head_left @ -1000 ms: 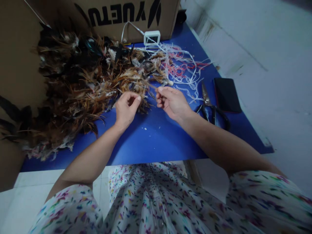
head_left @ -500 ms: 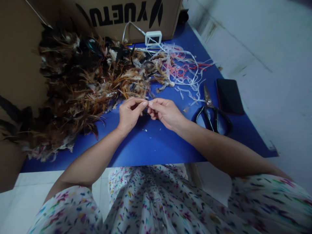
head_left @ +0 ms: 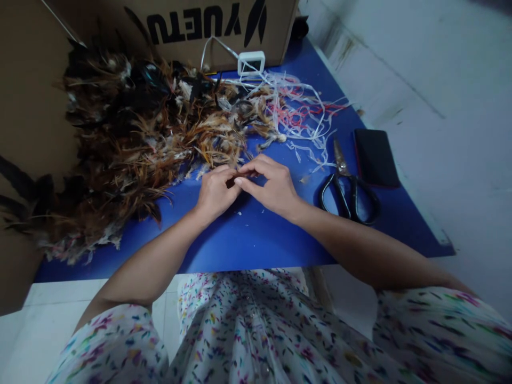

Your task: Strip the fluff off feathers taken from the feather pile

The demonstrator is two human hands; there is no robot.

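A loose white garment — flecked all over in bright colour.
Short, brushstroke-like dabs of pink, purple, green, blue and yellow scatter across the pale cloth. The gathered front falls in soft lengthwise folds, with what look like small pale buttons along its middle. To the left of that front spreads the left sleeve, to its right the right sleeve — both wide, matching in print, and ending near the elbow.

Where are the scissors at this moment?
In the head view, the scissors lie right of the right hand, beside the dark phone-like slab.
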